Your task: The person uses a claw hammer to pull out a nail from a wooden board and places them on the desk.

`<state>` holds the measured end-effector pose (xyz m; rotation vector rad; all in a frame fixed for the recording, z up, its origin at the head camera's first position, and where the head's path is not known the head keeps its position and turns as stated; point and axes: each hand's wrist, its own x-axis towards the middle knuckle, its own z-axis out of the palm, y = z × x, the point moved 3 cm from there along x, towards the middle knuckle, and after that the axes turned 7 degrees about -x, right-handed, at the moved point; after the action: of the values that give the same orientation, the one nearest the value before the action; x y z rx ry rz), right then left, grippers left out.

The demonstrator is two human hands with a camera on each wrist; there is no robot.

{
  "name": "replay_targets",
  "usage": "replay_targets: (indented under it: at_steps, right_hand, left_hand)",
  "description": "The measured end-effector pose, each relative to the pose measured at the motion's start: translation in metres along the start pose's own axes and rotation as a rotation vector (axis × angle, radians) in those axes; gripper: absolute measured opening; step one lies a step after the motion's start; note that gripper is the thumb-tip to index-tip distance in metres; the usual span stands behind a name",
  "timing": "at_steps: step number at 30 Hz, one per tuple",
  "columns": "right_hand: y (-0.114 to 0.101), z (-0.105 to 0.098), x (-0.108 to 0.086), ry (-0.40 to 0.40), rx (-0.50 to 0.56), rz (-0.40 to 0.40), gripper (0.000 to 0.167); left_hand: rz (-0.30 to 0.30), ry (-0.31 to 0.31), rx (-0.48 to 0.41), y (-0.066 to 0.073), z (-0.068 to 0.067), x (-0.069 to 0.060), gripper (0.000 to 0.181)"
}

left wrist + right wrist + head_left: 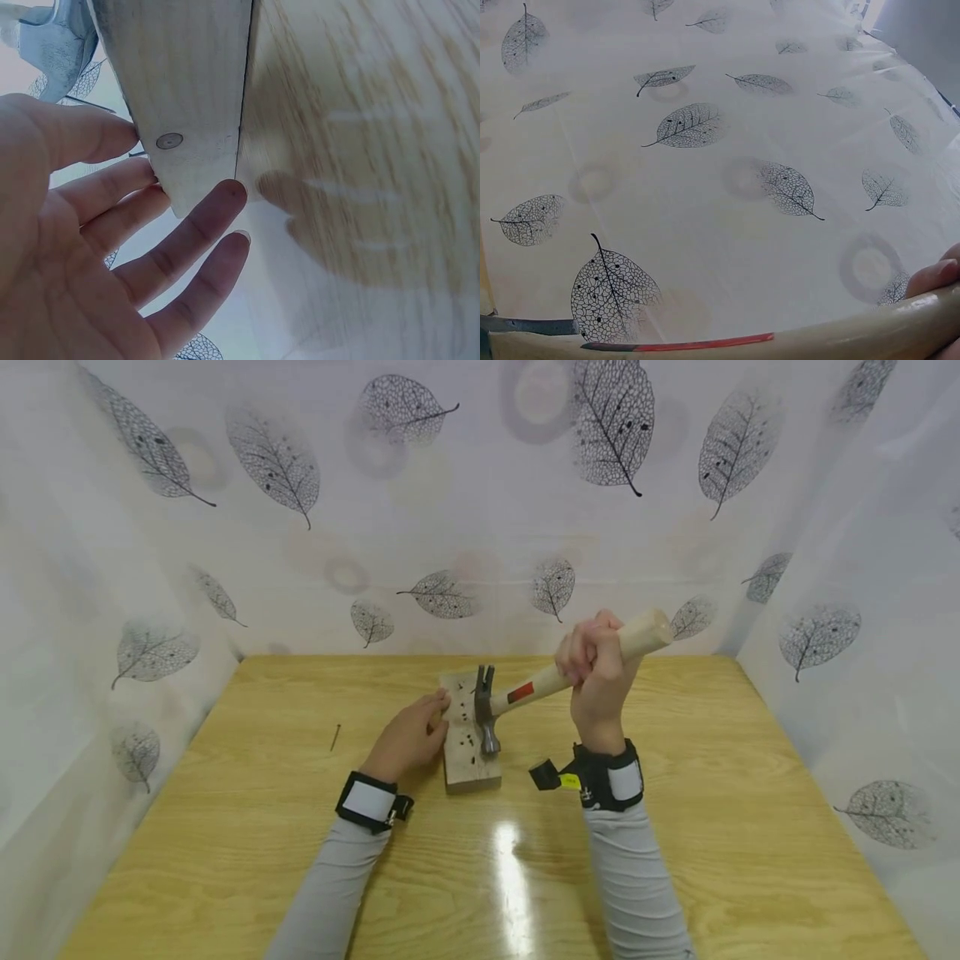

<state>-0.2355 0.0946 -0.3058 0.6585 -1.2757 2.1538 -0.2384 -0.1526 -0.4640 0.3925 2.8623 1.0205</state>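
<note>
A pale wooden block (459,767) lies lengthwise on the table, with several dark marks and small upright pieces like nails on top. Against its left edge rests my left hand (407,739). In the left wrist view the left hand's fingers (184,247) are spread and fairly straight, with tips at the block's edge; a round mark shows on the block's side (169,141). My right hand (600,681) grips the wooden handle of a claw hammer (486,710). The hammer's metal head overlaps the block's right part in the head view; whether it touches is unclear.
A single loose nail (335,737) lies on the wood-grain table (712,843), left of my left hand. Leaf-patterned white sheets (480,510) enclose the table at the back and sides. Each wrist wears a black strap with a camera.
</note>
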Motion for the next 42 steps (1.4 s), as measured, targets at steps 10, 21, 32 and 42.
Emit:
replay_targets:
  at_steps: [10, 21, 32, 42]
  right_hand:
    - [-0.001, 0.008, -0.015, -0.024, 0.123, -0.057, 0.031]
    - [-0.033, 0.011, -0.018, -0.154, 0.236, -0.046, 0.038]
    - [-0.054, 0.013, -0.015, -0.234, 0.283, 0.063, 0.043]
    - [-0.05, 0.012, -0.014, -0.267, 0.234, 0.102, 0.044]
  left_hand:
    - [0.099, 0.135, -0.118, 0.01, -0.005, -0.005, 0.041]
    - [0.304, 0.053, -0.293, 0.035, 0.0, -0.006, 0.037]
    - [0.398, 0.061, -0.191, 0.05, -0.008, -0.014, 0.005]
    - [0.392, 0.127, -0.121, 0.055, -0.029, -0.011, 0.01]
